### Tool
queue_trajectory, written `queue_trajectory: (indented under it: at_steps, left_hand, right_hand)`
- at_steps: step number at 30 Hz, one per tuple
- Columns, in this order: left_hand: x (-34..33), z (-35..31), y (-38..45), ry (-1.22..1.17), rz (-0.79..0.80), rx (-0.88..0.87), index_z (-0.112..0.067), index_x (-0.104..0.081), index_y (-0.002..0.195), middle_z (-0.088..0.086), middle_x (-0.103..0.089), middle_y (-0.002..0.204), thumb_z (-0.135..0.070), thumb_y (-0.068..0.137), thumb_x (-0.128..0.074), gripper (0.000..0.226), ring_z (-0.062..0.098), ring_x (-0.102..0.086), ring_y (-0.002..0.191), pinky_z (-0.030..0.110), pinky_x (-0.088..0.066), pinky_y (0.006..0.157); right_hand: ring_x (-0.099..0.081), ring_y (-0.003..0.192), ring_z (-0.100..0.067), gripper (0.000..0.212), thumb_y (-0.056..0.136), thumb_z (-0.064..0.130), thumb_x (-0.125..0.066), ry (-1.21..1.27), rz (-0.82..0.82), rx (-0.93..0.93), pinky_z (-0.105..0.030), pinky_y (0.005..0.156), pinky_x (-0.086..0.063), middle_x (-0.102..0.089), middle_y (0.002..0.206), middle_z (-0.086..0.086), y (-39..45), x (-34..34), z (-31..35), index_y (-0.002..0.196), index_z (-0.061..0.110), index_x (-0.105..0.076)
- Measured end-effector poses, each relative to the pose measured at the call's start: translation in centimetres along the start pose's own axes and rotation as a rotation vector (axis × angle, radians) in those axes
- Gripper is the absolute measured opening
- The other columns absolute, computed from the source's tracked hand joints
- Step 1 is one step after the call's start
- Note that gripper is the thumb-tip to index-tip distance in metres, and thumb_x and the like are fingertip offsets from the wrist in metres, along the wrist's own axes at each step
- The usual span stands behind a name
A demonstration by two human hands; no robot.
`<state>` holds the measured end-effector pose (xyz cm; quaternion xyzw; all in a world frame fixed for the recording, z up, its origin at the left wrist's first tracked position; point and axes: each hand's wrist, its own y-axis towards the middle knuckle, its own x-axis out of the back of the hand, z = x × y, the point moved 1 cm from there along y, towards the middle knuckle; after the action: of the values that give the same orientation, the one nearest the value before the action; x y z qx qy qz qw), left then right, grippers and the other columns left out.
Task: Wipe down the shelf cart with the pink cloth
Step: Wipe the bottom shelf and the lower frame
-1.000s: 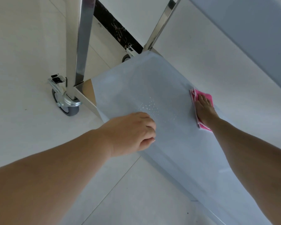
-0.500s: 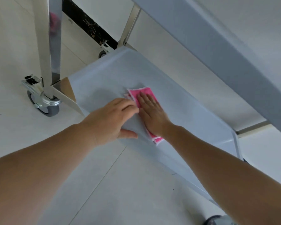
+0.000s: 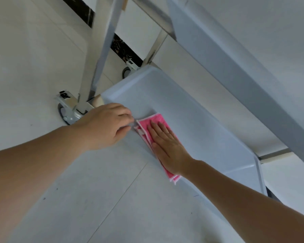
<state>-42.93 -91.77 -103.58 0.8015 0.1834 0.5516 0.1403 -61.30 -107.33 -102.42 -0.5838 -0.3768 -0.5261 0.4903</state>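
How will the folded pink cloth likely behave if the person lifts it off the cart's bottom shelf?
The pink cloth would probably droop and unfold: its layered edges look thin and soft. It seems light, lying flat under the right hand.

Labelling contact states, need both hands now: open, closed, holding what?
Left hand: fingers curled, apparently pinching the pink cloth corner.
Right hand: open, flat on the cloth.

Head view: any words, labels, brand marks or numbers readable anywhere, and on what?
None can be read.
Pink cloth under the right hand: plain, no tag showing.
Lower shelf, upper shelf and posts: bare, no sticker.
Caster bracket by the left hand: no marking visible.
Floor: only dark veined strip.
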Motion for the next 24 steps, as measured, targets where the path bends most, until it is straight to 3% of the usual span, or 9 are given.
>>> queue_trajectory:
  at_steps: [9, 14, 18, 22, 24]
  left_hand:
    - [-0.4, 2.6, -1.6, -0.075, 0.044, 0.06, -0.014, -0.054, 0.129, 0.004, -0.055, 0.13, -0.036, 0.094, -0.044, 0.042, 0.02, -0.045, 0.122, 0.036, -0.038, 0.103]
    - [-0.7, 2.8, -1.8, -0.051, -0.04, 0.03, -0.012, -0.063, 0.119, 0.008, -0.064, 0.119, -0.029, 0.09, -0.056, 0.034, 0.025, -0.056, 0.111, 0.04, -0.042, 0.099]
    - [-1.5, 3.0, -2.1, 0.001, -0.09, -0.019, -0.007, -0.065, 0.114, 0.01, -0.066, 0.113, -0.028, 0.087, -0.062, 0.034, 0.029, -0.06, 0.106, 0.044, -0.046, 0.095]
    - [-1.9, 2.9, -2.2, -0.018, -0.128, -0.008, -0.006, -0.066, 0.111, 0.011, -0.066, 0.112, -0.027, 0.087, -0.062, 0.032, 0.03, -0.06, 0.104, 0.046, -0.046, 0.092]
    - [-2.0, 3.0, -2.1, -0.018, -0.147, 0.0, -0.007, -0.067, 0.11, 0.01, -0.067, 0.112, -0.029, 0.086, -0.059, 0.034, 0.03, -0.061, 0.104, 0.044, -0.045, 0.095]
  right_hand:
    - [0.011, 0.144, -0.012, 0.051, 0.097, 0.034, -0.019, 0.026, 0.069, 0.065, -0.037, 0.119, 0.001, 0.005, 0.155, 0.005, 1.2, 1.4, 1.6, 0.142, 0.028, 0.003]
    - [0.005, 0.145, -0.016, 0.051, 0.096, 0.034, -0.024, 0.027, 0.026, 0.078, -0.033, 0.119, 0.001, 0.002, 0.152, 0.004, 3.9, 1.8, -0.4, 0.141, 0.025, -0.002]
    - [0.011, 0.141, -0.005, 0.052, 0.094, 0.046, -0.012, 0.016, -0.019, -0.071, -0.027, 0.115, 0.007, 0.01, 0.151, 0.013, 7.0, 1.4, -3.9, 0.142, 0.032, 0.004]
    - [0.005, 0.142, -0.008, 0.05, 0.101, 0.034, -0.018, -0.002, -0.043, -0.177, -0.026, 0.116, 0.005, -0.001, 0.158, 0.001, 10.2, 1.8, -8.4, 0.148, 0.02, -0.008]
    - [0.003, 0.142, -0.006, 0.049, 0.102, 0.032, -0.02, 0.03, -0.049, -0.257, -0.022, 0.113, 0.006, -0.002, 0.158, 0.003, 11.7, 2.0, -10.8, 0.149, 0.021, -0.009]
